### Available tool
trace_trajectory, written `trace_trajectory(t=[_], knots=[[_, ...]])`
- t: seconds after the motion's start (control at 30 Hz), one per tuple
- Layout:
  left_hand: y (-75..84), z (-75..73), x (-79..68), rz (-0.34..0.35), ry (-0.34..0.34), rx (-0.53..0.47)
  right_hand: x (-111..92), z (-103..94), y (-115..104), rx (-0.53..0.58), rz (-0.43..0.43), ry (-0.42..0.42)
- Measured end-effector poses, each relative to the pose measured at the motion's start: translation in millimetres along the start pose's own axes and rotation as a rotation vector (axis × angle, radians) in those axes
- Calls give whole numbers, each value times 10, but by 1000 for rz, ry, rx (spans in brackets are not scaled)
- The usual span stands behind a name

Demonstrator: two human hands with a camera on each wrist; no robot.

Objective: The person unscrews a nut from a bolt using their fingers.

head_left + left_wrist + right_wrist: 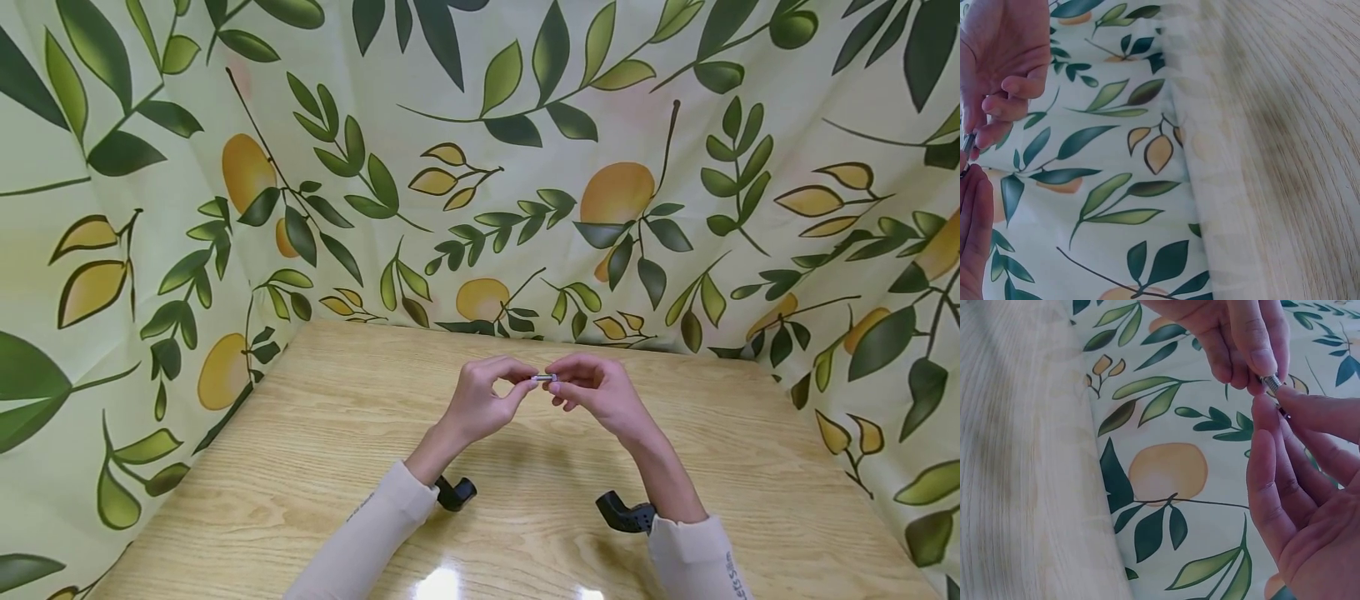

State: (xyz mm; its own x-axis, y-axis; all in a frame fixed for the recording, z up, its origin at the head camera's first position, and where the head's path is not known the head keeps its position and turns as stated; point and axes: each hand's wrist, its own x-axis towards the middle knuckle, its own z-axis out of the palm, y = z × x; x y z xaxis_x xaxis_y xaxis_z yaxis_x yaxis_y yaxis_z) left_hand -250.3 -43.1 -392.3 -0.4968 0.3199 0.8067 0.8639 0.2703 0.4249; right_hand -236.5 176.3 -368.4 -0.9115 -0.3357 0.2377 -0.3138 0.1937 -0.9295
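Observation:
Between both hands, above the table, is a small silvery bolt. In the right wrist view ridges like a thread show on the bolt. My left hand pinches its left end between thumb and forefinger. The thumb and forefinger of my right hand pinch the right end, where it looks wider; whether that is a head or a nut cannot be told. Fingertips hide much of the bolt. In the left wrist view the bolt lies at the left edge, between the fingertips of both hands.
The wood-grain table stretches beneath the hands. A cloth printed with leaves and fruit hangs around its back and sides. Black wrist mounts stick out inward from both beige sleeves.

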Motion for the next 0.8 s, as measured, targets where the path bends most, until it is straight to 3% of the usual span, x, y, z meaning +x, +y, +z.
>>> trace_trajectory(t=[0.37, 0.63, 0.8], knots=[[21, -2, 8, 4, 1, 1, -9, -7, -11, 6, -18, 7], [-1, 2, 1, -8, -5, -3, -3, -7, -14, -9, 27, -13], [-10, 3, -3, -15, -7, -8, -5, -2, -12, 0, -3, -4]])
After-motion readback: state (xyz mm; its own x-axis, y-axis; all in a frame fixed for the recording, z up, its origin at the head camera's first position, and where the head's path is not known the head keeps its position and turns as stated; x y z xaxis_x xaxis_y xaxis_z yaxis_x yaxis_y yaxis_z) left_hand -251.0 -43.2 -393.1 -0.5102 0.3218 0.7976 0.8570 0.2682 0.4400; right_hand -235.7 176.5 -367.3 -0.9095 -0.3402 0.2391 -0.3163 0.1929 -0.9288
